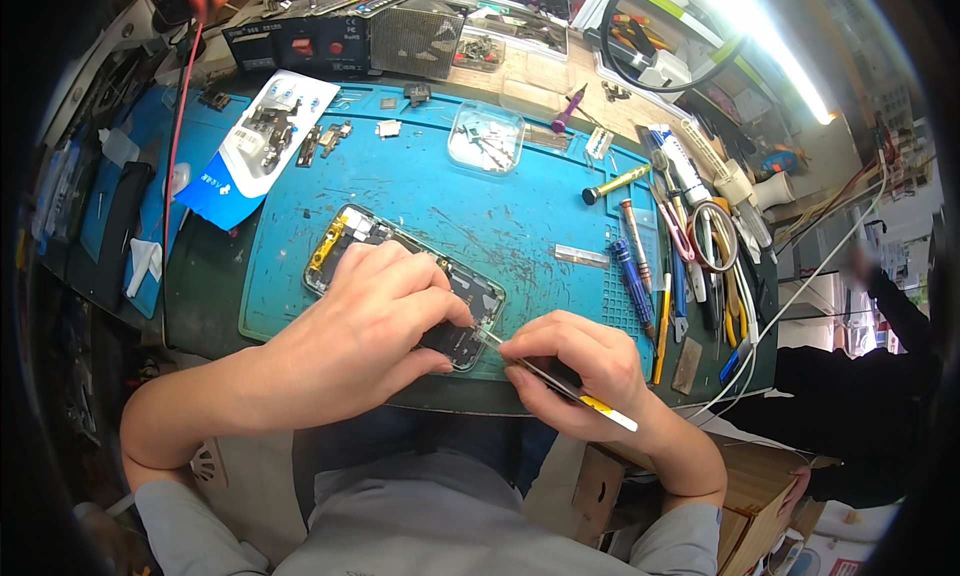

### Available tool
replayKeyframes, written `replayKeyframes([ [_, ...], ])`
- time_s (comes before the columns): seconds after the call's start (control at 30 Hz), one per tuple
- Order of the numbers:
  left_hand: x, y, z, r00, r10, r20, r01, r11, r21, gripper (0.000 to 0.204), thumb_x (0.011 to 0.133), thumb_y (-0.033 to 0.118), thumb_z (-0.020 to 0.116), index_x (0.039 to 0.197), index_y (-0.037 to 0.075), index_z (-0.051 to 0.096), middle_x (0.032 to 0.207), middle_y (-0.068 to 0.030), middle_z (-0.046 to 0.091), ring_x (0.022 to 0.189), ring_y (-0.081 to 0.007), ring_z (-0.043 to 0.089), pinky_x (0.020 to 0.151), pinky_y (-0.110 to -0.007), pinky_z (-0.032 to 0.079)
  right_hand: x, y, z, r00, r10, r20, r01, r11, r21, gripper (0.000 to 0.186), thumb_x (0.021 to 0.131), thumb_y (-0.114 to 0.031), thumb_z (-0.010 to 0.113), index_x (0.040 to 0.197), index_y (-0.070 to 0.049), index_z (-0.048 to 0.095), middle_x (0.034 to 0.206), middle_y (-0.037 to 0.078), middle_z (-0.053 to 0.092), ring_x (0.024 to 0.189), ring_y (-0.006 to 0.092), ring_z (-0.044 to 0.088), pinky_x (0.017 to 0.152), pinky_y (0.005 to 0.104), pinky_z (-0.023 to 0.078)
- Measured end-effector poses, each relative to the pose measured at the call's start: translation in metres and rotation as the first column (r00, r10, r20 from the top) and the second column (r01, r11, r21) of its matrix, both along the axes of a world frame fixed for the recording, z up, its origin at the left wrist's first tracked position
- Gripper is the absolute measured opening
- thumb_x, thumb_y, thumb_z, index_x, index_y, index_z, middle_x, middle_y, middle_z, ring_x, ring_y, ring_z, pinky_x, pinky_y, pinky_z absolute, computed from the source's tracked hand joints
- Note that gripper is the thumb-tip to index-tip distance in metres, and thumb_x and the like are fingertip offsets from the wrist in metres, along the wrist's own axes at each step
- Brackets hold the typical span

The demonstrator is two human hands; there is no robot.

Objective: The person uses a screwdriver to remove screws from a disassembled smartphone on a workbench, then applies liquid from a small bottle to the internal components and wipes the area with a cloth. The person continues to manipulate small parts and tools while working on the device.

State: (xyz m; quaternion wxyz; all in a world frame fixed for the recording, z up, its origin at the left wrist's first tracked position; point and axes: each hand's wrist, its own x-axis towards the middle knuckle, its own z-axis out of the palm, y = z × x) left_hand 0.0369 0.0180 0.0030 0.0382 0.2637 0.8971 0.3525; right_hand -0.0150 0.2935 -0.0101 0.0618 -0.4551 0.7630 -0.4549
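An opened phone body [335, 251] lies angled on the blue work mat [380, 161], with yellow and silver parts exposed at its upper left end. My left hand [380, 326] rests over it, fingers curled, a fingertip at a small pale translucent strip [485, 333] near its lower right end; what it grips, if anything, is hard to tell. My right hand [585, 371] pinches a thin dark flat piece [550, 374] with a yellow-and-white end, held at the phone's right end beside that strip.
Screwdrivers and pliers [630, 276] crowd the right. A packet [255, 141], a plastic box of small parts [485, 136] and a metal strip [580, 255] lie on the mat. A black equipment box [300, 46] stands behind. Another person in dark clothing [850, 396] is at far right.
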Motion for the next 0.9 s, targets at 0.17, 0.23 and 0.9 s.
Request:
replayKeyframes([
  [0.17,-0.002,0.001,-0.004,1.000,-0.002,-0.012,0.003,1.000,0.027,0.044,0.082,0.009,0.091,0.122,0.008,0.072,0.119,-0.0099,0.064,0.115,-0.0319,0.059,0.103,-0.044,0.042,0.000,0.001,0.000,1.000,-0.009,-0.005,0.009,1.000,0.011,0.027,0.086,0.007,0.081,0.112,0.001,0.073,0.095,0.014,0.075,0.080,0.0281,0.077,0.068,0.0355,0.060],
  [0.23,-0.003,0.001,-0.004,1.000,0.000,-0.001,0.001,1.000,0.027,0.044,0.082,0.009,0.091,0.122,0.008,0.072,0.119,-0.0097,0.064,0.114,-0.0318,0.059,0.102,-0.044,0.042,-0.001,0.002,-0.001,1.000,-0.005,-0.018,0.005,1.000,0.011,0.028,0.086,0.007,0.081,0.113,0.002,0.073,0.096,0.015,0.076,0.081,0.0284,0.077,0.068,0.0356,0.060],
  [0.9,-0.002,-0.002,-0.004,0.999,-0.018,-0.044,0.019,1.000,0.006,0.046,0.083,0.013,0.091,0.126,0.010,0.075,0.117,-0.0083,0.063,0.114,-0.0294,0.059,0.102,-0.042,0.042,0.001,0.002,-0.011,0.922,0.101,-0.373,-0.105,0.994,0.009,0.031,0.083,0.002,0.085,0.113,0.002,0.078,0.102,0.012,0.075,0.081,0.0243,0.076,0.067,0.0337,0.062],
])
